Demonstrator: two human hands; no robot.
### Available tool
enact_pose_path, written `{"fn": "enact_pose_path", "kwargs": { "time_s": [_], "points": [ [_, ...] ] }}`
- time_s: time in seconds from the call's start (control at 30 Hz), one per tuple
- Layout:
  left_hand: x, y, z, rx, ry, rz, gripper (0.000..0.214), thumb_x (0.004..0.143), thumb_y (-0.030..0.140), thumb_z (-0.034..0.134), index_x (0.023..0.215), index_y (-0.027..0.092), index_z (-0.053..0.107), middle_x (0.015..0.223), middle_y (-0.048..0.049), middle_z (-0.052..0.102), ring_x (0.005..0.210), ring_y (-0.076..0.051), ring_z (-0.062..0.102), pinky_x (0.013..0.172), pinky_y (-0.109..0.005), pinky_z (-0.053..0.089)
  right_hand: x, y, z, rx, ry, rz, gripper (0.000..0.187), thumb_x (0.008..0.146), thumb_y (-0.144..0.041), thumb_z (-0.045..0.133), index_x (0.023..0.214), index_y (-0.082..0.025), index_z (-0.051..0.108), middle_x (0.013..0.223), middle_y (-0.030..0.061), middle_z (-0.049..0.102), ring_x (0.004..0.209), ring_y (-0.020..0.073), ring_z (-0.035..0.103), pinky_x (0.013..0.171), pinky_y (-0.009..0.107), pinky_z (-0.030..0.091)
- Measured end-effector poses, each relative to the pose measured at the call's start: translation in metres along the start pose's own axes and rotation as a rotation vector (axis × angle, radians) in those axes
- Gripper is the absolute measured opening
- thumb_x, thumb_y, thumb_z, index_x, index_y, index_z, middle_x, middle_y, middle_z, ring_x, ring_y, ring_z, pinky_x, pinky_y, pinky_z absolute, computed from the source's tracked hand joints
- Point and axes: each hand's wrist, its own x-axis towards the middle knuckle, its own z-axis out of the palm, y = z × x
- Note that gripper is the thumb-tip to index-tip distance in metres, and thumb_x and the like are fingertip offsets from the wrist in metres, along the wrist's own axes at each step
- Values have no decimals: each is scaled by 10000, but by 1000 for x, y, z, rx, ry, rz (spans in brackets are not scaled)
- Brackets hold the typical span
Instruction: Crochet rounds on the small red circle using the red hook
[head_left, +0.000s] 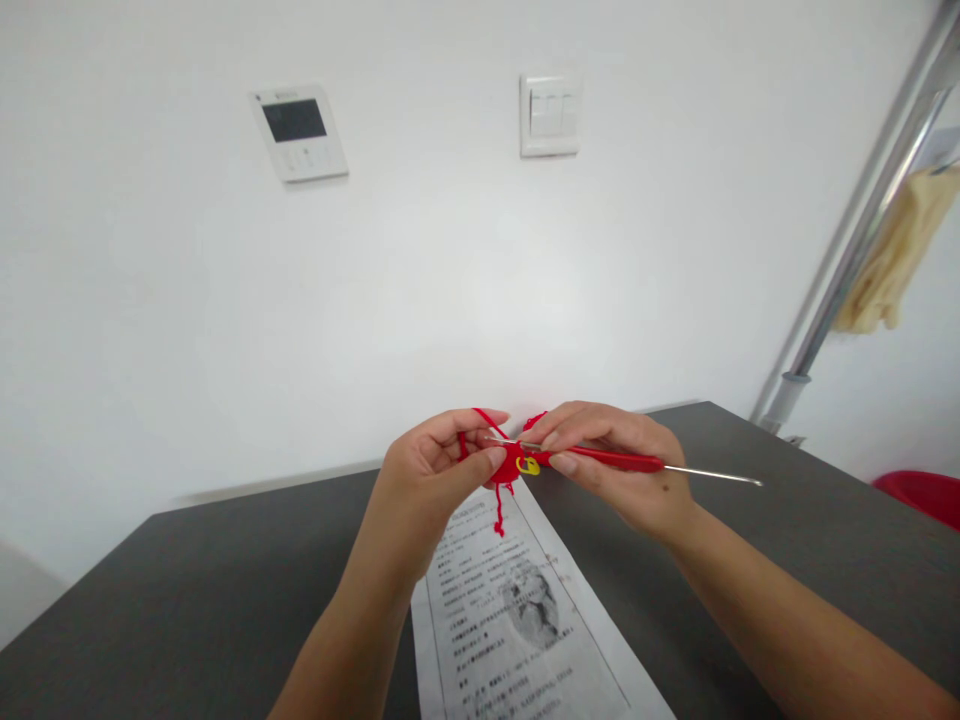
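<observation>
My left hand [431, 470] is closed in a pinch on a small red crochet piece [510, 466], with red yarn looped over its fingers. A yellow stitch marker [528, 466] hangs on the piece, and a short red yarn tail dangles below it. My right hand [619, 470] is closed round a crochet hook [637, 462] with a red handle and a metal shaft. The hook's tip points left into the red piece, and its rear metal end sticks out to the right. Both hands are held above a dark grey table [187, 590].
A printed sheet of paper [517, 630] with text and a picture lies on the table below my hands. On the white wall are an intercom panel [298, 132] and a light switch [550, 114]. A metal pole [862, 230] with beige cloth stands at right, a red object [921, 492] beyond the table's edge.
</observation>
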Motion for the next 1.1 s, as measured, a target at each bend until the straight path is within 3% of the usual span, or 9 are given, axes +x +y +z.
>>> {"fn": "enact_pose_path", "kwargs": {
  "time_s": [0.2, 0.4, 0.83, 1.1],
  "points": [
    [1, 0, 1, 20, 8, 19, 240, 629, 164, 813, 865, 157, 770, 678, -11, 702, 651, -131, 620, 638, -242, 506, -1, 1, 0, 24, 2, 26, 70, 913, -215, 699, 950, -231, 756, 950, 63, 805, 868, 192, 769, 770, 328, 637],
    [0, 0, -2, 36, -7, 32, 221, 656, 143, 791, 876, 165, 771, 633, 26, 643, 592, -79, 551, 577, -182, 458, -2, 2, -4, 76, -22, 64, 73, 934, -232, 678, 958, -242, 746, 990, 60, 801, 918, 189, 767, 803, 325, 634],
    [-2, -1, -1, 187, 14, 55, 244, 711, 177, 766, 954, 178, 754, 709, 19, 664, 675, -107, 594, 646, -219, 489, 4, -2, -19, 184, -201, 82, 95, 983, -216, 594, 982, -222, 689, 1068, 80, 785, 983, 182, 752, 838, 334, 619],
    [-5, -5, -1, 308, 35, 104, 235, 776, 207, 714, 1009, 210, 741, 771, 20, 679, 737, -128, 610, 702, -255, 493, 7, -11, -26, -101, -309, 16, 110, 971, -149, 554, 936, -203, 644, 1045, 96, 779, 956, 178, 748, 808, 315, 608]
  ]
}}
